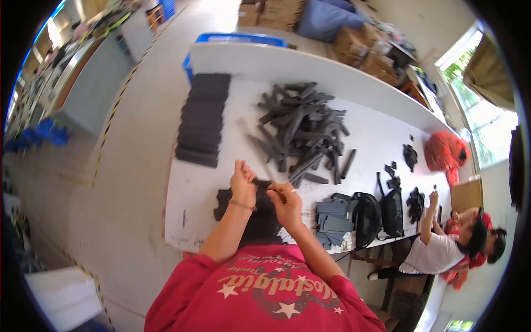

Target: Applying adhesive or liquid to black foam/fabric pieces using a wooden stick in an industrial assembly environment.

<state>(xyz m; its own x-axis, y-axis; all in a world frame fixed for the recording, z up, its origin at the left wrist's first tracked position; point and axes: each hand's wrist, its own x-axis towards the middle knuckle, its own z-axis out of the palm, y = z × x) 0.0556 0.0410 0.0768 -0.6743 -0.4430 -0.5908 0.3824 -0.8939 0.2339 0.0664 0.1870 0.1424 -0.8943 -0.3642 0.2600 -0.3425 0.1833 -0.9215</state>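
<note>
While both forearms reach over the near part of the worktop (191,193), a short black strip (262,182) bridges the space between the hands, just right of the left hand (243,185) and just left of the right hand (285,205). The left hand is closed around one end, and the right hand pinches the other. Dark pieces (223,205) lie beside the left wrist; beyond the hands sprawls a loose heap of black strips (304,124), with an overlapping row (203,119) farther left

Crimson shirt (188,301) with pale stars (288,310) and tan lettering (265,280) (plus a thin bracelet (241,205))
</note>
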